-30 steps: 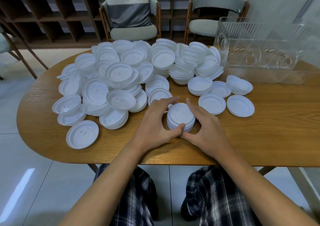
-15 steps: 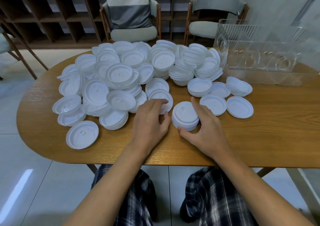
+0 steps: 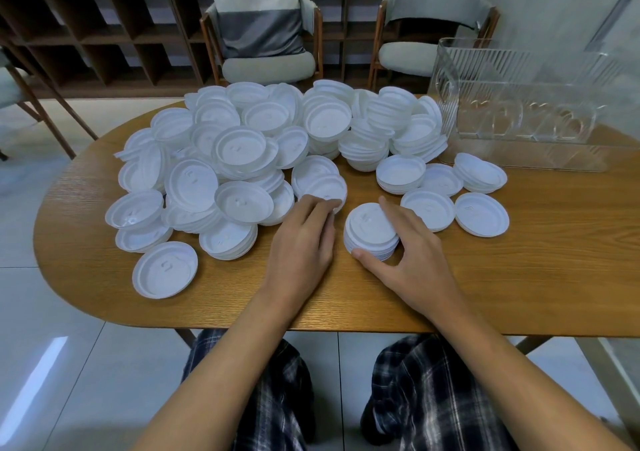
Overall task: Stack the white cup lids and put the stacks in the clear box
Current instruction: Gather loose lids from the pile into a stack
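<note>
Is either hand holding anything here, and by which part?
The right hand grips the short stack of round white plastic cup lids by its near and far sides. The left hand only rests on a loose white lid, gripping nothing.

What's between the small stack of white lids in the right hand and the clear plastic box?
Loose white plastic cup lids on the oval wooden table, shown in the head view.

Loose white lids [image 3: 242,152] lie heaped; one short stack [image 3: 370,229] nearer; clear box [image 3: 519,111] beside.
</note>
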Demonstrator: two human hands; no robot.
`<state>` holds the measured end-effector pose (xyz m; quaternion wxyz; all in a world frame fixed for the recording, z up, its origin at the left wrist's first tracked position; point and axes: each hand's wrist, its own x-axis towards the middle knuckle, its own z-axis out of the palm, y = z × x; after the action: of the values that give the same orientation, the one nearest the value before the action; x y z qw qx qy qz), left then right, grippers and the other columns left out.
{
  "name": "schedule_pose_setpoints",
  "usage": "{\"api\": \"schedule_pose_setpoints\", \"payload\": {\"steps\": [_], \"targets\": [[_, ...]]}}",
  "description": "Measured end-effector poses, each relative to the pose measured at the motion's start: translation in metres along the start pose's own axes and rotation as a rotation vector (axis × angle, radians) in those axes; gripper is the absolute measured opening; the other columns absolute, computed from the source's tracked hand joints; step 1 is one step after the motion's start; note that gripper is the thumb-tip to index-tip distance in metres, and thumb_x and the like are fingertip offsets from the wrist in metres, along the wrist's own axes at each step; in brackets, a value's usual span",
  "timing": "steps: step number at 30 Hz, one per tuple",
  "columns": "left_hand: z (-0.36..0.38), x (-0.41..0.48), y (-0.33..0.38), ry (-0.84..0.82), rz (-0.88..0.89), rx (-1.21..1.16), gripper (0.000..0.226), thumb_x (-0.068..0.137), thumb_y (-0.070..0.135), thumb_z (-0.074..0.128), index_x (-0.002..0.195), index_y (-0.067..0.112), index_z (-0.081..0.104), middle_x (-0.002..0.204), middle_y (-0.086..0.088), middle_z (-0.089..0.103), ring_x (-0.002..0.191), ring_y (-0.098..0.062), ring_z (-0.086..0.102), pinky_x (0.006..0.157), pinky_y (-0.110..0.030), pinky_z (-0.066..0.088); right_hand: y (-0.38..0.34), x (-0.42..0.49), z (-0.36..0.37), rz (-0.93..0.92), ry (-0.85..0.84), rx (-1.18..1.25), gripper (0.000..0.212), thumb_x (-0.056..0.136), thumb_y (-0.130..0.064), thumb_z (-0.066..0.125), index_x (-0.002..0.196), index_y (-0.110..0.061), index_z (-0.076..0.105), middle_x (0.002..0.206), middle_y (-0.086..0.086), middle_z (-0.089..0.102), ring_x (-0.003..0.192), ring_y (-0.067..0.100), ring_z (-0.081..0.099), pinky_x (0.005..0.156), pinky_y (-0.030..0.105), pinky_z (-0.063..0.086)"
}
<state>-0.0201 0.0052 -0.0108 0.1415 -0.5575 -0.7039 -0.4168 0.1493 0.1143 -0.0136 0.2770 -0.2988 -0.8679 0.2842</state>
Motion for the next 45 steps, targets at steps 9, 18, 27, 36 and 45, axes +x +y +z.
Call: {"api": "schedule_pose_setpoints", "payload": {"steps": [9, 18, 27, 36, 45], "targets": [[-0.011, 0.005, 0.008, 0.214, -0.07, -0.192, 0.034, 0.101, -0.013, 0.047, 0.132, -0.004, 0.059, 0.115, -0.006, 0.054, 0.106, -0.008, 0.05, 0.099, -0.016, 0.04, 0.001, 0.0, -0.001, 0.003, -0.014, 0.017, 0.091, 0.086, -0.052, 0.079, 0.161, -0.02, 0.037, 0.151, -0.006, 0.05, 0.142, 0.007, 0.042, 0.117, 0.03, 0.038], [-0.009, 0.004, 0.004, 0.107, -0.063, -0.333, 0.047, 0.101, -0.001, 0.041, 0.14, 0.019, 0.055, 0.111, 0.002, 0.047, 0.09, -0.019, 0.06, 0.083, -0.03, 0.055, -0.002, 0.001, -0.002, -0.062, -0.045, 0.077, 0.096, 0.087, -0.049, 0.08, 0.164, -0.037, 0.024, 0.157, -0.025, 0.039, 0.144, -0.005, 0.036, 0.115, 0.013, 0.028], [-0.008, 0.005, 0.005, 0.036, -0.128, -0.288, 0.033, 0.107, 0.004, 0.044, 0.137, 0.007, 0.058, 0.12, 0.0, 0.064, 0.105, -0.009, 0.059, 0.094, -0.019, 0.044, -0.004, 0.001, -0.003, -0.108, -0.078, 0.093, 0.096, 0.089, -0.046, 0.08, 0.164, -0.043, 0.019, 0.156, -0.022, 0.042, 0.145, -0.003, 0.037, 0.116, 0.015, 0.028], [-0.004, 0.003, 0.006, -0.168, -0.115, -0.239, 0.04, 0.092, 0.016, 0.06, 0.132, 0.018, 0.066, 0.108, 0.01, 0.059, 0.097, -0.004, 0.058, 0.083, -0.032, 0.051, 0.003, 0.001, 0.001, -0.146, -0.046, 0.09, 0.079, 0.09, -0.042, 0.08, 0.157, -0.028, 0.043, 0.151, -0.007, 0.05, 0.143, 0.007, 0.044, 0.117, 0.037, 0.042], [-0.008, 0.005, 0.004, -0.292, -0.166, -0.459, 0.084, 0.084, 0.024, 0.083, 0.158, 0.023, 0.044, 0.138, 0.009, 0.063, 0.131, -0.01, 0.057, 0.104, -0.034, 0.052, -0.001, 0.001, -0.001, -0.098, -0.07, 0.134, 0.091, 0.087, -0.038, 0.083, 0.162, -0.029, 0.032, 0.154, -0.014, 0.048, 0.143, -0.002, 0.041, 0.115, 0.014, 0.033]]}}
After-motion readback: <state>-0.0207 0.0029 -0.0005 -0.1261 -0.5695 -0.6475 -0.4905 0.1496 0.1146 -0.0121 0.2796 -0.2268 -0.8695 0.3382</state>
